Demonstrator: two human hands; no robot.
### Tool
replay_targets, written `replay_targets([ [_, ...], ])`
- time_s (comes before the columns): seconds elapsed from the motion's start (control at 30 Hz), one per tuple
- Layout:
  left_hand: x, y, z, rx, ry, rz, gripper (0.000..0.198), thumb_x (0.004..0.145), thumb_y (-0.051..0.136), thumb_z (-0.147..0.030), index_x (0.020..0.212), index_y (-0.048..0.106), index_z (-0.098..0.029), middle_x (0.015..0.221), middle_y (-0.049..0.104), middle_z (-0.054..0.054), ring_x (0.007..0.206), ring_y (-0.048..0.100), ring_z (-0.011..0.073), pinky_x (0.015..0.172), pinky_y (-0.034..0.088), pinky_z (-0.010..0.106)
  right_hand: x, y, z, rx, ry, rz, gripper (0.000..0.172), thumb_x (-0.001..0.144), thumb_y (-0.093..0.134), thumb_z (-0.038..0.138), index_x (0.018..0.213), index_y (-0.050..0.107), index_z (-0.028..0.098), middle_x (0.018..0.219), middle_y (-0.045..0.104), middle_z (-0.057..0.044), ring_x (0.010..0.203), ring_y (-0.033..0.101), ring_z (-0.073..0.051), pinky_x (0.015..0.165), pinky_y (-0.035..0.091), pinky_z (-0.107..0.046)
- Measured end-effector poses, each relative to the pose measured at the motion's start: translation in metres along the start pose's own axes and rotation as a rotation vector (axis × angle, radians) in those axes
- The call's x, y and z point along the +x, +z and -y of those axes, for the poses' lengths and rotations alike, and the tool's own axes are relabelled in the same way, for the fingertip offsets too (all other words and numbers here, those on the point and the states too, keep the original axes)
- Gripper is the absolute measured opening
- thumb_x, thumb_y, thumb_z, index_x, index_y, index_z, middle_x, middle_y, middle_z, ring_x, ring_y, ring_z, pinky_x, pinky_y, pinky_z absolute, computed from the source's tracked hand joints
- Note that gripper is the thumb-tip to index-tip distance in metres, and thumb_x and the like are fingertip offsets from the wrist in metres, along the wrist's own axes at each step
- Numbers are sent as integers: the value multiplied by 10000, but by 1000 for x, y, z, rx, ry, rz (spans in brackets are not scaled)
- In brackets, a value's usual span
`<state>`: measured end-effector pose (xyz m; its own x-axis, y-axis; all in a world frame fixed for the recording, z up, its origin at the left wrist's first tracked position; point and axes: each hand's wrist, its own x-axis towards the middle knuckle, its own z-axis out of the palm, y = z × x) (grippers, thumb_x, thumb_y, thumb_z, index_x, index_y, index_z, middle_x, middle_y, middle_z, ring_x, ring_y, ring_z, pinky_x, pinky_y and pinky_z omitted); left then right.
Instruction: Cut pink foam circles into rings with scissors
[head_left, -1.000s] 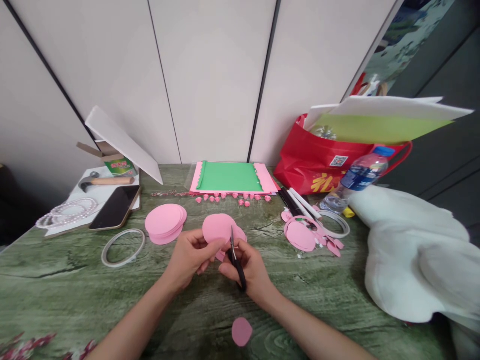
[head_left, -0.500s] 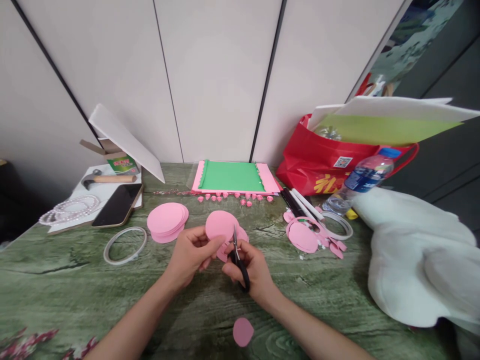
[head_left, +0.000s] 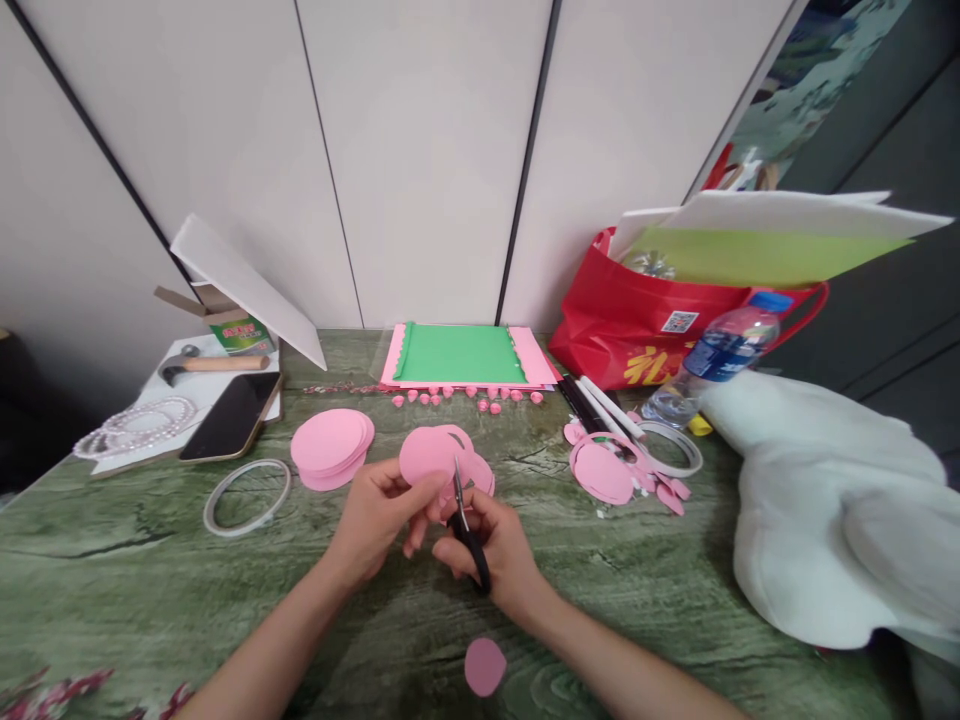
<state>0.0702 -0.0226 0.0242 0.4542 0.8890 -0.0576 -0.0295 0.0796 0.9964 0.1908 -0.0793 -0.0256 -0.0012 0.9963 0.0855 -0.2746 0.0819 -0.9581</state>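
Note:
My left hand (head_left: pixel 382 515) pinches a round pink paper disc (head_left: pixel 426 455) between thumb and fingers, above the middle of the table. My right hand (head_left: pixel 491 550) is closed round the black handles of a pair of scissors (head_left: pixel 469 545), whose blades lie against the disc's right edge. Behind the disc, partly hidden, are more pink paper pieces (head_left: pixel 480 470). A stack of pink paper discs (head_left: pixel 331 445) lies just left of my left hand. A small pink petal-shaped piece (head_left: pixel 485 667) rests on the table between my forearms.
Left are a tape roll (head_left: pixel 247 497), a phone (head_left: pixel 231 415), a hammer (head_left: pixel 217 364) and a beaded string. A green sheet (head_left: pixel 461 353) with a row of small pink pieces lies at the back. Right are paper scraps (head_left: pixel 602 473), pens, a bottle (head_left: pixel 731 345), a red bag (head_left: pixel 600 310) and a white plush thing (head_left: pixel 817 520).
The pink disc has shifted slightly left and turned between my fingers. My right hand and the scissors have moved a little left and down. The view has shifted slightly.

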Motion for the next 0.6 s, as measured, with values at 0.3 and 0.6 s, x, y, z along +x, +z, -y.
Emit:
replay_targets([
  [0.3, -1, 1, 4, 62, -30, 11, 250, 708, 650, -327, 582, 566, -128, 434, 535, -47, 261, 380, 20, 251, 259, 122, 3, -5, -2, 10, -98, -16, 332, 625, 750, 339, 757, 480, 198, 648, 527, 30, 599, 447, -119, 546, 340, -238],
  [0.6, -2, 1, 1, 54, -24, 0, 214, 700, 655, -318, 627, 604, -123, 434, 531, -49, 261, 373, 19, 252, 263, 123, 3, -7, -7, -7, -58, 7, 391, 617, 737, 430, 825, 500, 198, 595, 478, 46, 528, 395, -109, 493, 297, -232],
])
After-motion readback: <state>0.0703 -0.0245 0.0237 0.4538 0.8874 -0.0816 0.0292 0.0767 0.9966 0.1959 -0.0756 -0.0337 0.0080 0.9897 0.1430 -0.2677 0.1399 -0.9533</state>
